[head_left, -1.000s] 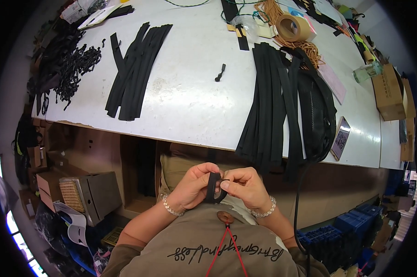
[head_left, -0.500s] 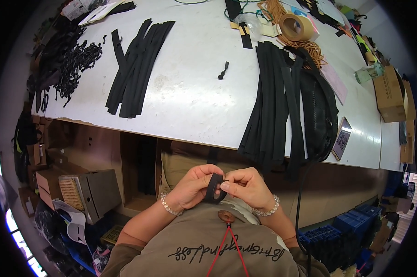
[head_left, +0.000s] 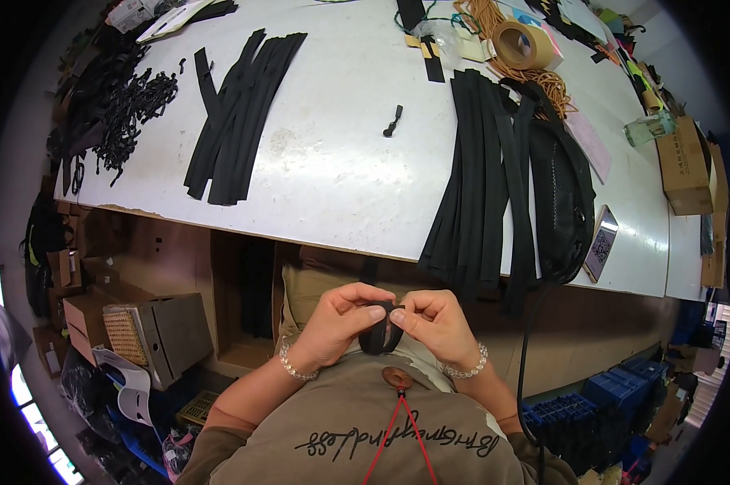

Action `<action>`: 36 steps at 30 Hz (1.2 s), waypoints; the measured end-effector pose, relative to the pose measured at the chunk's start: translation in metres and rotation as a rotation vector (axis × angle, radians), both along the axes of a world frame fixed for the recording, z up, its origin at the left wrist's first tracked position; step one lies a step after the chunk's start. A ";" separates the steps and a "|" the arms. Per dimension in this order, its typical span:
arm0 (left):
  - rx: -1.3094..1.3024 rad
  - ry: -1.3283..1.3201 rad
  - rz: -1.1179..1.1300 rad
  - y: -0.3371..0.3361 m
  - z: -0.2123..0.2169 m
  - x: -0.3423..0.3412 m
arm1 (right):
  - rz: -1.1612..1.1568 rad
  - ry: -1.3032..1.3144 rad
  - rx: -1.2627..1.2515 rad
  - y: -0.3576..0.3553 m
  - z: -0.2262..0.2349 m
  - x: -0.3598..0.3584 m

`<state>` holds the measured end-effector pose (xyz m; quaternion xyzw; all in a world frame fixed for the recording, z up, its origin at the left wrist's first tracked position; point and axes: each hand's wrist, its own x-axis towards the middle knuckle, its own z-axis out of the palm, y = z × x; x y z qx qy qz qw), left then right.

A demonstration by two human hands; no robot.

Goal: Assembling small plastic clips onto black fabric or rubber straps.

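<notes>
Close to my chest, in front of the table edge, I hold a black zipper strip (head_left: 372, 340) bent into a loop that hangs below my fingers. My left hand (head_left: 345, 321) is closed on its upper left side, thumb laid across the top. My right hand (head_left: 435, 324) pinches the upper right end between thumb and forefinger. The fingertips of both hands almost meet. Whether a small slider or pull sits between them is hidden. Ahead on the white table (head_left: 332, 186) lies a single small black zipper pull (head_left: 393, 121).
Flat black strips lie in a left bundle (head_left: 239, 121) and a right bundle (head_left: 474, 178), the latter overhanging the edge. Beside it are a black bag (head_left: 560, 198) and a phone (head_left: 599, 244). Small black pulls (head_left: 138, 113) heap at left; a tape roll (head_left: 520, 45) stands far right.
The looped strip has turned in my hands and its opening shows differently. My left thumb has moved onto the top of it. Both hands stay at nearly the same spot.
</notes>
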<state>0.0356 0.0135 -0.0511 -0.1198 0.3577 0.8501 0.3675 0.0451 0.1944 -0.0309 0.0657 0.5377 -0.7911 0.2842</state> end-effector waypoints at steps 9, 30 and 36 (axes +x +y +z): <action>0.047 -0.249 0.060 0.002 0.000 -0.002 | -0.050 -0.042 0.017 -0.003 -0.001 0.004; -0.118 0.217 0.083 0.008 0.000 0.005 | -0.096 0.335 0.333 -0.009 -0.002 0.005; -0.171 0.239 0.080 0.009 -0.005 0.008 | -0.061 0.441 0.355 -0.009 -0.005 0.003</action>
